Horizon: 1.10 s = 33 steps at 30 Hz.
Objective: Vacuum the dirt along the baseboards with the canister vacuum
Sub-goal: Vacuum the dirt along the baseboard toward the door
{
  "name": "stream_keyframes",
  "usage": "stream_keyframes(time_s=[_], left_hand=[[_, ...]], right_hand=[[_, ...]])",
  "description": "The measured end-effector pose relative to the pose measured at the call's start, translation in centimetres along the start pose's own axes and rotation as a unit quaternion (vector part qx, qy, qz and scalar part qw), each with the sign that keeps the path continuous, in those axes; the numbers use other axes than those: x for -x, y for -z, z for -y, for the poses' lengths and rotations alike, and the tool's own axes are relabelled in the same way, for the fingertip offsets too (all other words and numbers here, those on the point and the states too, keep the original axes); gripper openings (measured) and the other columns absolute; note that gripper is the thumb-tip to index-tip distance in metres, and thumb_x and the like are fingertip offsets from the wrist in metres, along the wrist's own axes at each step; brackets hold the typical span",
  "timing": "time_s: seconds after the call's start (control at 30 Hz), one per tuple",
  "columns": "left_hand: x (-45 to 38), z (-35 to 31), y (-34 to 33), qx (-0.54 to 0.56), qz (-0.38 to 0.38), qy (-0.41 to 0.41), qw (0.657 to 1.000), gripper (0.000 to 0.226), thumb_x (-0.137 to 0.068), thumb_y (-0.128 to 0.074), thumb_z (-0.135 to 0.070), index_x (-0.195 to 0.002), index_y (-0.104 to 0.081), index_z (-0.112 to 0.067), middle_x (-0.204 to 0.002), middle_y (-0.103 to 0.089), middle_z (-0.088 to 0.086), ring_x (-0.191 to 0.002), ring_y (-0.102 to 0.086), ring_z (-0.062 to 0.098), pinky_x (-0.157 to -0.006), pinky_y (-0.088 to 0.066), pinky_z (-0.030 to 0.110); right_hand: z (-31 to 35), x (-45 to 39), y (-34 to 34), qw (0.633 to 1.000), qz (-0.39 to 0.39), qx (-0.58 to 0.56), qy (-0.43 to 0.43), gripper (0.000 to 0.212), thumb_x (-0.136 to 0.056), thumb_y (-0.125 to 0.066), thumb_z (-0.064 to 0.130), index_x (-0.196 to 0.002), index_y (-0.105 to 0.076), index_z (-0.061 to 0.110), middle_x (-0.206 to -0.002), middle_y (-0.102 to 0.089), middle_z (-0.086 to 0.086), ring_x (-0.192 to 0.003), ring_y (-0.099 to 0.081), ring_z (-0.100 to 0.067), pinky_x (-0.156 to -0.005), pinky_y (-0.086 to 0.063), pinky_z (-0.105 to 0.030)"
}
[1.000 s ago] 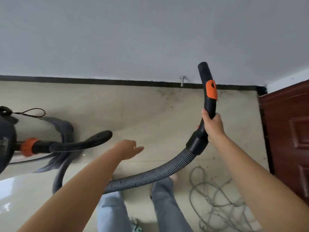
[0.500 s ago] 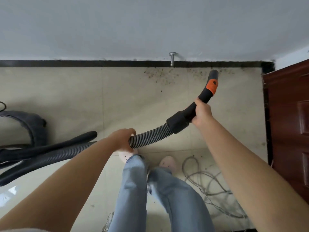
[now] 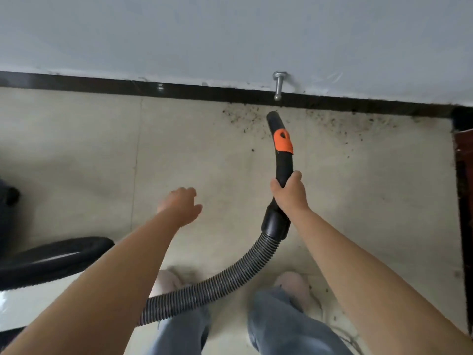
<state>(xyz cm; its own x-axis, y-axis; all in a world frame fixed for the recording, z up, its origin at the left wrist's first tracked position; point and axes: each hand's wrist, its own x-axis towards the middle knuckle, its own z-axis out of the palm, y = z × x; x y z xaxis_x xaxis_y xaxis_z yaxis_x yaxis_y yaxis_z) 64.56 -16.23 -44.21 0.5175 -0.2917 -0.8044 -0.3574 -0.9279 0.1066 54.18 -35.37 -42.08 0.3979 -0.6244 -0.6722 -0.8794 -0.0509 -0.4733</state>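
Note:
My right hand [image 3: 290,194] grips the black curved vacuum handle [image 3: 280,147], which carries an orange slider. Its open tip points at dark dirt specks [image 3: 245,116] scattered on the beige tiles beside the black baseboard [image 3: 179,89]. The ribbed grey hose [image 3: 230,278] curves from the handle down past my legs toward the left. Held over the floor, my left hand [image 3: 180,206] has loosely relaxed fingers and holds nothing. The canister body [image 3: 6,201] shows only as a dark edge at far left.
A metal door stop [image 3: 278,84] juts from the wall above the dirt. A dark wooden door [image 3: 464,201] stands at the right edge. A black tube [image 3: 56,254] lies at lower left. More dirt [image 3: 358,129] runs toward the right corner. A cord [image 3: 350,336] lies at lower right.
My left hand has let go of the hose and lifted away. My right hand has swung the handle so that its tip points at the dirt by the baseboard.

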Motion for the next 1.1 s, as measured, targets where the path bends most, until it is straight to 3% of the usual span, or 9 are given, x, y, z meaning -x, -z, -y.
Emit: stream_keyframes(time_s=[0.17, 0.3, 0.4, 0.47, 0.63, 0.7, 0.8, 1.0, 1.1], left_hand=[[-9.7, -1.7, -1.3, -0.045, -0.169, 0.002, 0.984, 0.038, -0.099, -0.038, -0.026, -0.131, -0.043, -0.006, -0.135, -0.043, 0.012, -0.128, -0.038, 0.029, -0.100, -0.036, 0.038], [-16.9, -1.1, -4.9, -0.032, -0.213, 0.011, 0.976, 0.048, -0.101, -0.032, -0.026, -0.142, -0.028, -0.002, -0.152, -0.023, 0.013, -0.143, -0.016, 0.026, -0.113, -0.021, 0.037], [-21.6, 0.2, -7.6, -0.012, -0.219, 0.033, 0.975, 0.059, -0.102, -0.025, -0.031, -0.150, -0.005, -0.002, -0.158, 0.004, 0.011, -0.147, 0.007, 0.024, -0.119, -0.005, 0.035], [-23.9, 1.2, -9.1, 0.012, -0.217, 0.045, 0.975, 0.061, -0.102, -0.023, -0.033, -0.150, 0.001, -0.002, -0.158, 0.011, 0.011, -0.146, 0.013, 0.024, -0.119, 0.000, 0.035], [-26.4, 3.9, -11.3, -0.001, -0.197, 0.021, 0.980, 0.066, -0.101, -0.025, -0.037, -0.150, 0.003, -0.002, -0.157, 0.013, 0.012, -0.146, 0.013, 0.024, -0.119, 0.001, 0.034], [-26.7, 5.0, -11.5, 0.008, -0.192, 0.028, 0.981, 0.067, -0.101, -0.026, -0.039, -0.150, 0.003, -0.002, -0.157, 0.013, 0.012, -0.146, 0.013, 0.024, -0.119, 0.001, 0.034], [-27.2, 6.1, -11.7, 0.003, -0.197, 0.024, 0.980, 0.070, -0.100, -0.024, -0.043, -0.150, 0.004, -0.004, -0.157, 0.013, 0.011, -0.146, 0.013, 0.023, -0.119, 0.002, 0.034], [-27.7, 6.1, -12.1, -0.012, -0.184, 0.006, 0.983, 0.073, -0.099, -0.020, -0.047, -0.149, 0.009, -0.003, -0.157, 0.016, 0.011, -0.146, 0.014, 0.022, -0.119, 0.004, 0.034], [-27.8, 6.6, -12.1, -0.018, -0.184, 0.007, 0.983, 0.073, -0.099, -0.020, -0.048, -0.149, 0.008, -0.004, -0.157, 0.016, 0.011, -0.146, 0.014, 0.022, -0.119, 0.003, 0.033]], right_hand=[[-2.0, -8.7, -4.1, 0.985, -0.025, 0.145, 0.095, 0.037, -0.090, -0.055, 0.014, -0.118, -0.037, -0.001, -0.112, -0.056, -0.020, -0.093, -0.059, -0.035, -0.067, -0.042, -0.032], [-3.9, -13.4, -6.1, 0.959, -0.007, 0.260, 0.114, 0.040, -0.087, -0.056, 0.012, -0.120, -0.037, 0.000, -0.112, -0.056, -0.020, -0.092, -0.057, -0.034, -0.065, -0.038, -0.031], [-4.1, -15.7, -7.2, 0.935, -0.001, 0.322, 0.150, 0.040, -0.085, -0.058, 0.013, -0.118, -0.038, 0.001, -0.110, -0.056, -0.019, -0.088, -0.055, -0.031, -0.065, -0.036, -0.029], [-3.7, -16.9, -7.9, 0.926, 0.001, 0.341, 0.162, 0.042, -0.084, -0.060, 0.015, -0.118, -0.039, 0.002, -0.110, -0.056, -0.018, -0.088, -0.054, -0.030, -0.066, -0.036, -0.030], [-3.3, -16.2, -8.8, 0.903, 0.053, 0.385, 0.181, 0.071, -0.083, -0.062, 0.019, -0.142, -0.022, 0.018, -0.096, -0.052, -0.011, -0.079, -0.048, -0.025, -0.066, -0.038, -0.027], [-2.4, -15.1, -9.0, 0.888, 0.081, 0.413, 0.186, 0.080, -0.083, -0.062, 0.021, -0.146, -0.013, 0.027, -0.103, -0.056, -0.012, -0.080, -0.049, -0.026, -0.067, -0.039, -0.026], [-0.5, -14.4, -9.8, 0.867, 0.095, 0.450, 0.194, 0.080, -0.084, -0.059, 0.019, -0.148, -0.012, 0.028, -0.109, -0.057, -0.013, -0.079, -0.051, -0.025, -0.064, -0.041, -0.027], [3.5, -15.5, -12.4, 0.843, 0.059, 0.495, 0.203, 0.069, -0.084, -0.052, 0.006, -0.144, -0.020, 0.020, -0.094, -0.051, -0.011, -0.064, -0.046, -0.019, -0.048, -0.035, -0.024], [5.0, -16.8, -12.5, 0.852, 0.037, 0.488, 0.185, 0.073, -0.084, -0.054, 0.007, -0.146, -0.018, 0.021, -0.101, -0.056, -0.012, -0.074, -0.052, -0.022, -0.054, -0.039, -0.025]])
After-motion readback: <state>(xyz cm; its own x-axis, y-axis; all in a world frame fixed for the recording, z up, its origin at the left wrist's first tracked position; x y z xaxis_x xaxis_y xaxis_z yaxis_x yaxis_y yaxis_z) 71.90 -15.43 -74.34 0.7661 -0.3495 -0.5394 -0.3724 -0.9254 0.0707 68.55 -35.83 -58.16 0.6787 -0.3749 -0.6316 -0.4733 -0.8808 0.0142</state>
